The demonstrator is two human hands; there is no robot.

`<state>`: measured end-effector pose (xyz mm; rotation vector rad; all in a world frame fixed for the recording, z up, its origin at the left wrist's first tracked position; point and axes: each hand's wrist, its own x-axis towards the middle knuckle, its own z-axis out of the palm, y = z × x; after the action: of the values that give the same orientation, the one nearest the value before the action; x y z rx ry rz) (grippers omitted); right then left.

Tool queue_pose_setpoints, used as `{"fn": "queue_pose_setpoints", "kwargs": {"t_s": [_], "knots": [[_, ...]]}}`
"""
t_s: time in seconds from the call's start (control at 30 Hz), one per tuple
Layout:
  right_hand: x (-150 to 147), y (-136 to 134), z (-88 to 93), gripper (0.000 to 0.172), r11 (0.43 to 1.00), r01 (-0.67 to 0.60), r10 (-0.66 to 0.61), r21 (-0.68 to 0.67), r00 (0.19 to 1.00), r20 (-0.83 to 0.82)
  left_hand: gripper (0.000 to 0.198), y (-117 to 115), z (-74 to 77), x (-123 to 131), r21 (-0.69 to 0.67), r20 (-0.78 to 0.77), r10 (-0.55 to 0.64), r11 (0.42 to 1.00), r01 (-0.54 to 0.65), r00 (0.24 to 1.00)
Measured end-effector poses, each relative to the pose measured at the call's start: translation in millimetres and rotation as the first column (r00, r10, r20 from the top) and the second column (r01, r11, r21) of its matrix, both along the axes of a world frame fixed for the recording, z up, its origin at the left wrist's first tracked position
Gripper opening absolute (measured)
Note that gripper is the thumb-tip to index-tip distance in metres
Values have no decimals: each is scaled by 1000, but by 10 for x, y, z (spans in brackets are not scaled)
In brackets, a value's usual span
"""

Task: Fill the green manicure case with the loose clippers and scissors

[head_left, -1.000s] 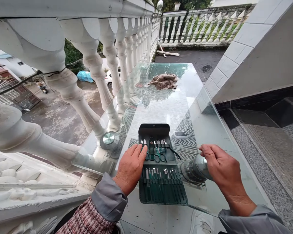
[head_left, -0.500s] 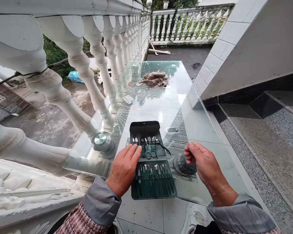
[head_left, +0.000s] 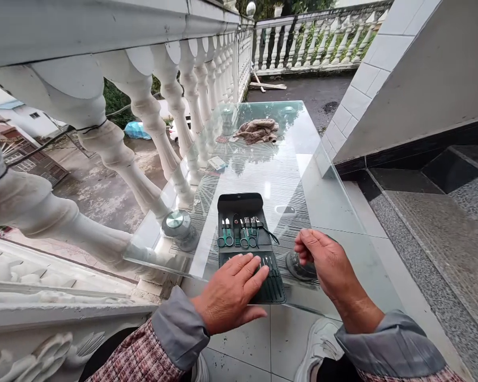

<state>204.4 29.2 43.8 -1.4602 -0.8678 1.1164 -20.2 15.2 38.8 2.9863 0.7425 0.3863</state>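
A dark green manicure case (head_left: 263,248) lies unfolded at the near edge of the glass table. Its upper panel holds green-handled scissors (head_left: 245,241), clippers and other small tools under straps. My left hand (head_left: 233,292) is over the lower panel, fingers stretched out and thumb apart, hiding most of the slim tools there; whether it touches them is unclear. To the right of the case, my right hand (head_left: 322,260) is raised above the glass with its fingers curled and pinched together. Anything between those fingertips is too small to make out.
The glass table (head_left: 342,212) bears a crumpled brown cloth (head_left: 257,131), a small card (head_left: 217,163) and a dark oval object (head_left: 286,210). White balusters (head_left: 143,106) line the left side; stone steps (head_left: 422,223) rise at the right.
My left hand has moved down and right, from the case's left edge to over its lower panel, uncovering the upper tools. The right hand remains pinched beside the case. The view has shifted slightly.
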Motion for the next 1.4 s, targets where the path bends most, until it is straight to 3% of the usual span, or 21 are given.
{"fn": "queue_pose_setpoints", "kwargs": {"t_s": [0.17,0.33,0.6,0.87,1.0,1.1,1.2,1.3,1.33,1.4], "knots": [[19,-130,49,43,1000,-9,9,15,1000,4,86,-12,-156,-30,-58,-138,-91,995,84,986],[44,-258,73,42,999,4,-2,44,1000,-28,78,-31,-275,18,-27,-174,-51,999,47,983],[200,-434,108,39,996,32,-23,85,993,-113,45,-99,-280,133,51,-95,-4,999,9,995],[488,-481,76,38,989,111,-95,94,982,-162,46,-107,-270,231,62,-135,-74,995,83,988],[608,-488,-74,42,996,75,-75,50,997,-13,45,-155,-281,386,49,-154,-115,991,123,981],[640,-455,-155,40,1000,-15,11,16,979,202,44,-188,-325,548,61,-135,-125,989,134,983],[632,-398,-187,34,995,-86,54,46,880,473,42,-218,-338,691,96,-110,-111,988,122,988],[650,-335,-208,32,991,-112,41,71,767,641,39,-293,-257,781,175,-107,-106,977,123,989],[672,-314,-219,33,991,-118,41,69,739,672,39,-335,-214,803,214,-108,-123,966,144,986],[737,-271,-250,33,990,-128,41,65,687,725,35,-438,-132,845,289,-127,-291,904,316,948]]}}
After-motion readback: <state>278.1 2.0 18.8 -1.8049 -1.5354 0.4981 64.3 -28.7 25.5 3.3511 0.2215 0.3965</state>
